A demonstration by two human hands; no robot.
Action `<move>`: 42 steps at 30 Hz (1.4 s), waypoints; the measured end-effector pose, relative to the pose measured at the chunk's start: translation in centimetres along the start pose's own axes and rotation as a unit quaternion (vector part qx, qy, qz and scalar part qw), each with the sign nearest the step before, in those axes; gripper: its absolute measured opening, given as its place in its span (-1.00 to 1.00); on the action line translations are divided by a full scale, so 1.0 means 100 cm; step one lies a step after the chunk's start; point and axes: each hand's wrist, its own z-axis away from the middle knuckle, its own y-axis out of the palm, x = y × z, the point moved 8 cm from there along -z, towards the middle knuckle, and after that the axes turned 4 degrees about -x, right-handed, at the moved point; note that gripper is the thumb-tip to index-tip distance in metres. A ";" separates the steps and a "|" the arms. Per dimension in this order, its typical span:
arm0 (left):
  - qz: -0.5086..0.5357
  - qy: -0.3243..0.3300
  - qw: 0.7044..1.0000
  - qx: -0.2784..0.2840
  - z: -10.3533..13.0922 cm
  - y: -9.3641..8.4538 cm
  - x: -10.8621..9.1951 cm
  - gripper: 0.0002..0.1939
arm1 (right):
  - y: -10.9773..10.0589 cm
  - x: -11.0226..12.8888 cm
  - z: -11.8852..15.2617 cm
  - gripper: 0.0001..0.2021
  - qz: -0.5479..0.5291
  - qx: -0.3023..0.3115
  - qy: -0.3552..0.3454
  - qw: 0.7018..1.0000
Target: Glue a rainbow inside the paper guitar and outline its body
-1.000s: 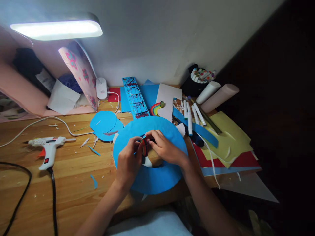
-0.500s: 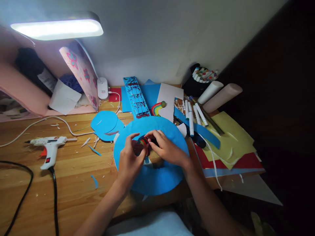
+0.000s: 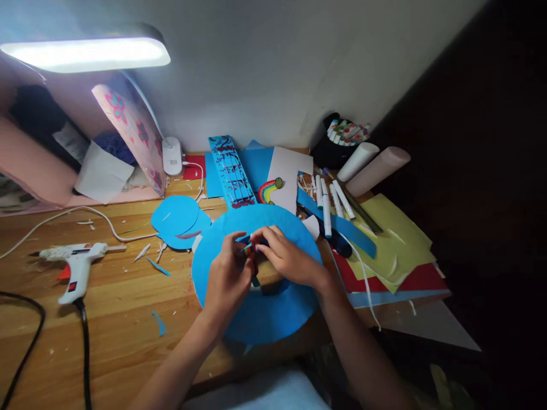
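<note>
A large blue paper disc (image 3: pixel 273 319) with a hole near its middle lies at the table's front edge. Over that hole my left hand (image 3: pixel 228 270) pinches a small dark piece (image 3: pixel 249 249) with red and green on it, its full shape hidden by the fingers. My right hand (image 3: pixel 284 253) meets it from the other side, fingertips closed on the same piece. A blue decorated strip (image 3: pixel 233 173) extends behind the disc. Right of the strip, a drawn rainbow cutout (image 3: pixel 269 189) rests on white paper (image 3: pixel 284 165).
At left are a white glue gun (image 3: pixel 79 267) with a black cord, blue paper circles (image 3: pixel 175 215) and scraps. White markers (image 3: pixel 326 210), yellow paper (image 3: pixel 393 228), two tubes and a marker holder (image 3: pixel 337 145) stand or lie at right. A lamp (image 3: pixel 89 54) hangs above.
The small piece has turned between my fingers and shows less of its surface. The whole view has shifted slightly, so the table things appear further left.
</note>
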 end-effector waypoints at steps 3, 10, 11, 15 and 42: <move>-0.009 0.005 1.000 -0.007 0.000 -0.001 -0.001 -0.61 | 0.002 0.001 -0.001 -0.83 0.013 0.008 -0.006 1.000; 0.016 -0.012 1.000 -0.013 0.000 -0.005 0.002 -0.65 | -0.002 0.001 -0.002 -0.86 -0.011 -0.030 0.012 0.999; 0.016 -0.013 1.000 -0.012 0.000 -0.005 0.003 -0.66 | -0.002 0.000 -0.002 -0.87 -0.016 -0.037 0.017 0.999; 0.010 -0.017 1.000 -0.005 -0.001 -0.004 0.005 -0.70 | -0.002 -0.005 -0.001 -0.86 -0.031 -0.066 0.035 0.997; 0.048 0.004 0.999 -0.004 -0.004 -0.004 0.009 -0.92 | -0.012 0.015 0.020 -0.90 0.053 -0.234 -0.042 0.970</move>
